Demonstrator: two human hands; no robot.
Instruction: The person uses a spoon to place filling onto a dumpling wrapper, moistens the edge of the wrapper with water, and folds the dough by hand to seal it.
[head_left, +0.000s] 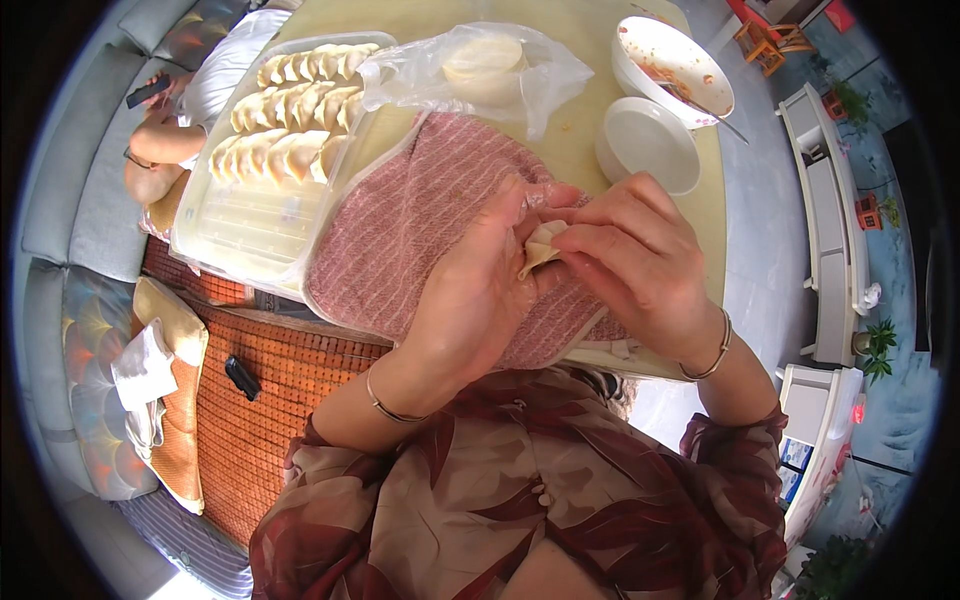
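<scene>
A pale dumpling with a pleated edge is held between my two hands above a red striped towel. My left hand cups it from the left, fingers curled round it. From the right, the fingertips of my right hand pinch its edge. To the left, a clear plastic tray holds several finished dumplings in three rows at its far end. Behind the towel, a stack of round wrappers lies in a clear plastic bag.
A white bowl with filling remnants and a spoon stands at the far right of the table, beside a smaller white bowl. At the left, another person sits on a grey sofa holding a phone. A black object lies on the brown mat.
</scene>
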